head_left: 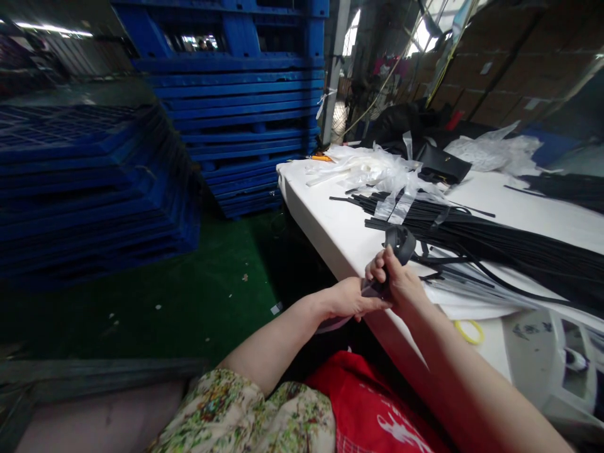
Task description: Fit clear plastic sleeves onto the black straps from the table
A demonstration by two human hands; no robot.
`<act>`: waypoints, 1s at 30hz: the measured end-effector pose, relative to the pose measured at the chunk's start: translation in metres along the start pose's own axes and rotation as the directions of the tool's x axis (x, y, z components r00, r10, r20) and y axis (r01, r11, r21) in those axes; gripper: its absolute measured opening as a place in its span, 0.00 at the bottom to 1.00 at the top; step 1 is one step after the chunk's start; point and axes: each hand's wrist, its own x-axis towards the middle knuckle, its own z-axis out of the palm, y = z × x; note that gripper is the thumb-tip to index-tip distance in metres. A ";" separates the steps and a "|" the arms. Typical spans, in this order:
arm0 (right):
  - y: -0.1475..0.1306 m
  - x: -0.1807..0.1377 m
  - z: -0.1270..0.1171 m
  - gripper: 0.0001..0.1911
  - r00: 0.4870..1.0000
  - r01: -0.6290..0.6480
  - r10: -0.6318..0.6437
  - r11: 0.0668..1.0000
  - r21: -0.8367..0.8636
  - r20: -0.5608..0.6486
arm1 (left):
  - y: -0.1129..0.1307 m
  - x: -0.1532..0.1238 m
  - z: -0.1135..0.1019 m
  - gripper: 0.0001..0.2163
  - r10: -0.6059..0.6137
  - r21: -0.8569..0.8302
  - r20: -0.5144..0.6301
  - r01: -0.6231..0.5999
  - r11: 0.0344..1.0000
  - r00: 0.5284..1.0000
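My two hands meet over the table's near edge. My right hand (399, 280) is closed around a black strap (400, 242), which curls into loops above my fingers. Pressed up close beside it, my left hand (349, 298) is closed on the dark lower part of the same bundle, though its fingers are partly hidden. A thin purplish band (333, 324) hangs below my left wrist; I cannot tell whether it joins the strap. Just beyond my hands lies a long bundle of black strips (453, 233) on the white table (325, 217).
Crumpled clear plastic (363, 165) and a black pouch (443, 165) lie farther back. A yellow tape ring (469, 331) and a grey plastic tray (531, 352) sit at right. Stacked blue pallets (245, 94) stand beyond the green floor (221, 264), more at left.
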 end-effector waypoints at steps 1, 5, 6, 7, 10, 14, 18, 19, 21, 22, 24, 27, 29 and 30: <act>0.000 -0.001 0.001 0.22 1.000 -0.009 0.009 1.000 -0.026 -0.006 | 0.002 0.001 0.000 0.18 -0.004 0.011 -0.011 0.004 1.000 1.000; -0.026 0.011 -0.012 0.18 0.996 -0.069 0.076 0.984 0.167 -0.037 | 0.006 -0.001 0.002 0.19 -0.018 0.027 0.070 0.016 0.999 0.997; -0.036 0.016 -0.017 0.18 0.996 -0.076 0.086 0.969 0.237 -0.032 | 0.005 -0.001 0.002 0.20 -0.017 0.019 0.096 0.015 1.000 0.995; -0.045 0.021 -0.022 0.17 0.996 -0.075 0.086 0.955 0.288 -0.026 | 0.003 -0.002 0.002 0.20 -0.013 0.001 0.114 0.013 1.000 0.993; -0.059 0.030 -0.033 0.16 0.999 -0.047 0.049 0.941 0.336 0.003 | -0.004 0.000 0.003 0.23 -0.005 -0.092 0.149 0.019 0.996 0.989; -0.044 0.024 -0.027 0.19 0.999 -0.023 0.008 0.951 0.309 0.049 | -0.008 0.004 0.005 0.23 -0.024 -0.140 0.144 0.044 0.989 0.989; -0.015 0.004 -0.006 0.20 1.000 -0.012 0.006 0.979 0.206 0.029 | -0.002 0.006 0.008 0.24 0.015 -0.144 0.073 -0.004 0.990 0.997; -0.009 0.000 -0.002 0.21 1.000 -0.025 0.021 0.984 0.177 0.021 | 0.000 0.006 0.008 0.25 0.025 -0.142 0.053 -0.018 0.990 0.998; -0.005 -0.004 0.001 0.20 0.998 -0.062 0.060 0.985 0.161 0.016 | 0.003 0.004 0.008 0.25 0.030 -0.136 0.030 -0.026 0.990 0.999; -0.007 -0.002 0.000 0.19 0.997 -0.082 0.080 0.978 0.194 0.015 | 0.003 0.002 0.009 0.25 0.023 -0.137 0.034 -0.018 0.990 0.999; -0.017 0.007 -0.010 0.17 0.993 -0.111 0.113 0.933 0.342 0.012 | 0.001 -0.003 0.010 0.22 -0.007 -0.141 0.074 0.018 0.990 0.997; -0.038 0.026 -0.029 0.16 0.991 -0.117 0.137 0.815 0.568 0.007 | -0.007 -0.010 0.011 0.22 -0.065 -0.154 0.128 0.085 0.984 0.990; -0.042 0.034 -0.038 0.15 0.991 -0.107 0.130 0.787 0.608 0.006 | -0.014 -0.012 0.010 0.23 -0.095 -0.162 0.122 0.114 0.980 0.988; -0.040 0.035 -0.040 0.16 0.993 -0.102 0.121 0.792 0.603 0.009 | -0.017 -0.013 0.009 0.23 -0.104 -0.167 0.113 0.122 0.978 0.988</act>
